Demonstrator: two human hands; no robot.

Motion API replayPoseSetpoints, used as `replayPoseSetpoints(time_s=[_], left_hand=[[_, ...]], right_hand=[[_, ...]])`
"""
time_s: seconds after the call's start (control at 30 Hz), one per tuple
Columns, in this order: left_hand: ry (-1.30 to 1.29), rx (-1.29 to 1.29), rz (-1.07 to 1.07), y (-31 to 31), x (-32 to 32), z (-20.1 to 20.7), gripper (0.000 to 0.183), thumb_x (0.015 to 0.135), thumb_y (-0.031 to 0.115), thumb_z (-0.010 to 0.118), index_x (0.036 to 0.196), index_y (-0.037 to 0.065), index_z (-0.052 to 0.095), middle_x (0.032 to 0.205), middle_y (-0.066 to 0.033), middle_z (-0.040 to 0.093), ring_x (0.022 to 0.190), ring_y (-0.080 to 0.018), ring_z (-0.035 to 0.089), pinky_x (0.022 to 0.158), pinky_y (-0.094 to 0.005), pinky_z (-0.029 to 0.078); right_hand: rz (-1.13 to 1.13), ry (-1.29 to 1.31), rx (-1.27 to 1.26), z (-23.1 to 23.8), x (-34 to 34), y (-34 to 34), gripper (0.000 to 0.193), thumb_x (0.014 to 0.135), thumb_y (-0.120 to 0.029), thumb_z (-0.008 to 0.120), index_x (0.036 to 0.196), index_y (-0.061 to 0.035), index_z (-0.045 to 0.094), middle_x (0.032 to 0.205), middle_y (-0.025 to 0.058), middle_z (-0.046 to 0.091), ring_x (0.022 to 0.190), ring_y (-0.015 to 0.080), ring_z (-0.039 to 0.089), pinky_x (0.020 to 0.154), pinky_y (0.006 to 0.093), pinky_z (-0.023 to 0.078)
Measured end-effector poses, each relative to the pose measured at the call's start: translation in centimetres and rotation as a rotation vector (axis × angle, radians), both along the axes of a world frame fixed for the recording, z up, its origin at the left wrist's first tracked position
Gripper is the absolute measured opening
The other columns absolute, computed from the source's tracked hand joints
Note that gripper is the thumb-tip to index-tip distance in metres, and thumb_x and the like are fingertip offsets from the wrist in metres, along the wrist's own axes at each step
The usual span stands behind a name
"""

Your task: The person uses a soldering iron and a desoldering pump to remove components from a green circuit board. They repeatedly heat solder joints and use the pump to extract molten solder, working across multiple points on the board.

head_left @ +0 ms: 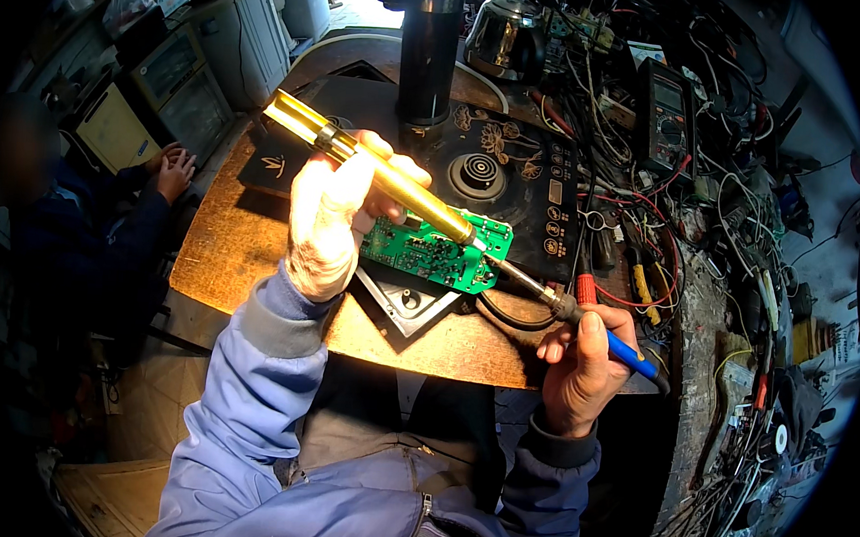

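My left hand [330,220] is closed round a gold-coloured solder sucker [414,198], slanting down to the right. Its pale nozzle meets the right part of a green circuit board [431,254]. In my right hand [588,369] is a soldering iron [620,348] with a blue handle, its metal tip pointing left to the board close beside the nozzle. Whether both tips touch the board, I cannot tell. Below the board, a grey metal frame [410,311] sticks out towards me. My left fingers partly cover the board's left end.
A black induction cooker panel [536,191] lies behind the board on the wooden table [219,248], a dark cylinder [428,64] standing at its back. To the right are a multimeter [666,120], a kettle [505,39] and tangled wires. A seated person [92,222] is at left.
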State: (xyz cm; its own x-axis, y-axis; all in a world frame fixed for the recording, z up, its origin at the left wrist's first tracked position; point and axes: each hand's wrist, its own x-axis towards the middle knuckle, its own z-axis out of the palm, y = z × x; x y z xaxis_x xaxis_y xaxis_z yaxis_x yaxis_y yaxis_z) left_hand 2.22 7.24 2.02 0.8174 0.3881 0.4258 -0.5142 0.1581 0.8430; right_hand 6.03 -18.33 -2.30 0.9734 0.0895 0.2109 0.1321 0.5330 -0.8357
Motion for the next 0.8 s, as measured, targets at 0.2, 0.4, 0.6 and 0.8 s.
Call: replayPoseSetpoints(time_s=[0.2, 0.4, 0.6, 0.8], left_hand=[[0.004, -0.011, 0.002, -0.07, 0.01, -0.08, 0.032, 0.097, 0.033, 0.053, 0.111, 0.005, 0.051, 0.1, -0.017, 0.065, 0.073, -0.0118, 0.053, 0.072, -0.0273, 0.048], [0.002, -0.014, 0.01, -0.2, 0.02, 0.02, 0.032, 0.097, 0.033, 0.053, 0.111, 0.005, 0.051, 0.1, -0.0169, 0.065, 0.072, -0.0119, 0.053, 0.072, -0.0272, 0.048], [0.0, -0.002, 0.024, -0.21, -0.01, -0.08, 0.032, 0.097, 0.033, 0.052, 0.111, 0.004, 0.052, 0.099, -0.017, 0.065, 0.072, -0.0119, 0.053, 0.071, -0.0269, 0.048], [-0.012, 0.009, 0.012, -0.19, 0.12, 0.12, 0.031, 0.097, 0.033, 0.053, 0.11, 0.004, 0.052, 0.099, -0.0171, 0.065, 0.072, -0.012, 0.053, 0.071, -0.0269, 0.048]], right_hand=[[-0.011, 0.059, -0.002, -0.08, 0.06, -0.04, 0.014, 0.09, -0.01, 0.064, 0.095, -0.0003, 0.056, 0.066, 0.0078, 0.056, 0.048, 0.013, 0.054, 0.048, 0.0279, 0.051], [-0.012, 0.057, 0.004, -0.07, 0.11, -0.05, 0.013, 0.09, -0.01, 0.065, 0.094, -0.0006, 0.056, 0.065, 0.0072, 0.056, 0.047, 0.0128, 0.054, 0.048, 0.0277, 0.051], [-0.011, -0.011, -0.009, -0.14, 0.08, -0.05, 0.013, 0.089, -0.007, 0.064, 0.095, 0.0009, 0.056, 0.066, 0.0082, 0.056, 0.05, 0.0143, 0.055, 0.051, 0.0284, 0.052], [0.002, -0.054, -0.01, -0.31, 0.18, -0.14, 0.015, 0.085, -0.003, 0.064, 0.096, 0.002, 0.056, 0.073, 0.0097, 0.058, 0.054, 0.0149, 0.056, 0.055, 0.0277, 0.051]])
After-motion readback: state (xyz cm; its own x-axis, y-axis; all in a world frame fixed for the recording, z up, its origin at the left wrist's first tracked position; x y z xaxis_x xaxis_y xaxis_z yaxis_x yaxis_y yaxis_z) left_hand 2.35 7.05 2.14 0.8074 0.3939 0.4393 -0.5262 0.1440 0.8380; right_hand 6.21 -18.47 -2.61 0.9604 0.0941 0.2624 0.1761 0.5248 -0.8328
